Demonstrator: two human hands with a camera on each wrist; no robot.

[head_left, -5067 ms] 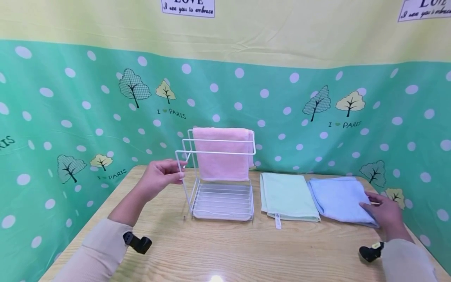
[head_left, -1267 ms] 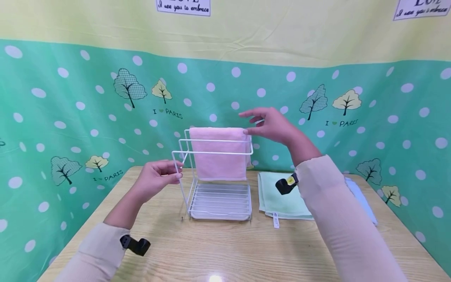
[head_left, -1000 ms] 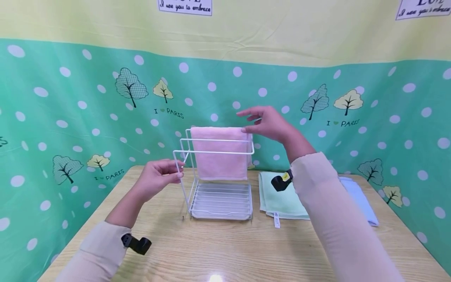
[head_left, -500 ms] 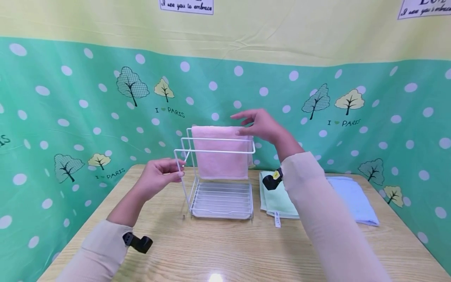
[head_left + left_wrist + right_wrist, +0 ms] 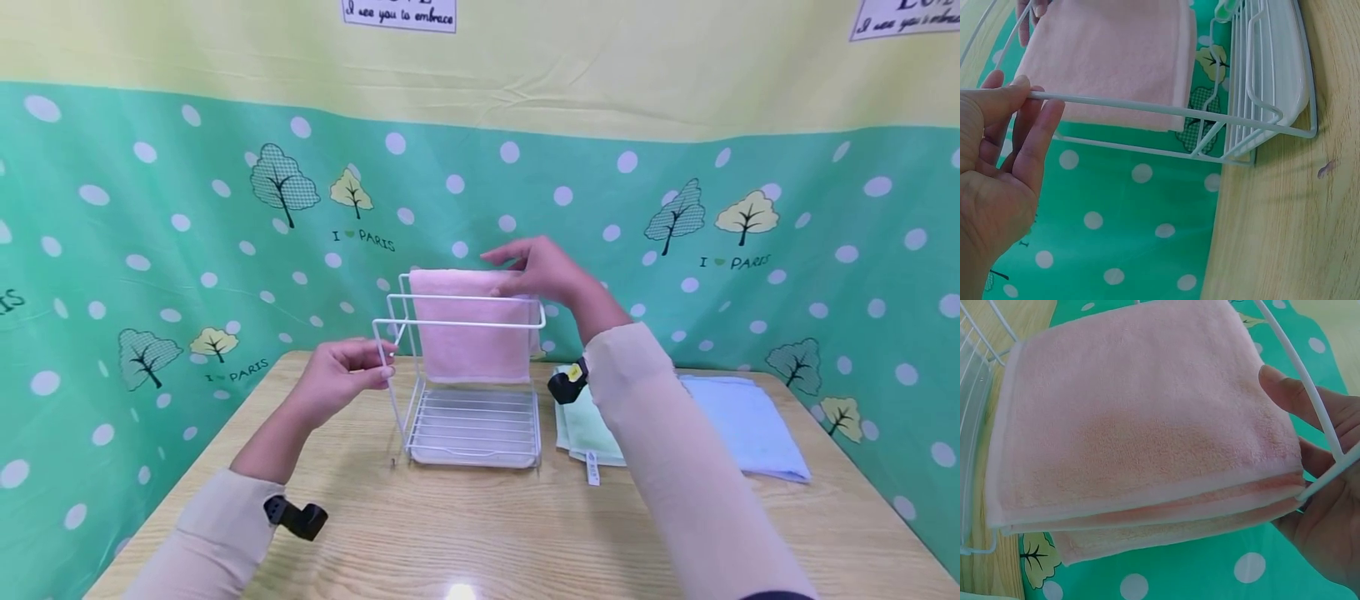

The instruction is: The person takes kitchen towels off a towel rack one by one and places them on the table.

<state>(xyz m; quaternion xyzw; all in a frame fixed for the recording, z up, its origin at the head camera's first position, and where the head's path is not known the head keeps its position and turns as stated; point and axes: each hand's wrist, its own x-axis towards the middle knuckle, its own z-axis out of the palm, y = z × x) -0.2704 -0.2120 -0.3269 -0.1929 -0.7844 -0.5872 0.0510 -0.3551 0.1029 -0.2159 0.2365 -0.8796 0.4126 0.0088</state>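
Note:
A pink towel (image 5: 474, 342) hangs folded over the rear bar of a white wire rack (image 5: 457, 322). My left hand (image 5: 341, 379) pinches the rack's left front upright between thumb and fingers, as the left wrist view also shows. At the top right of the pink towel is my right hand (image 5: 551, 271). Its thumb (image 5: 1272, 381) lies in front of the cloth near the top fold, while the other fingers reach over and behind it. A gap shows between thumb and index finger. The fingertips behind the towel are partly hidden in the right wrist view.
A folded green towel (image 5: 592, 433) with a white tag lies right of the rack, partly covered by the right arm. Beyond it lies a folded blue towel (image 5: 742, 425). The rack's wire base holds a pale tray (image 5: 472, 458). A patterned curtain (image 5: 600, 225) stands behind the table (image 5: 420, 533).
My right hand has left the blue towel, come to the pink towel's top right corner, and then shifted slightly left and down along it. The left hand keeps its hold on the rack.

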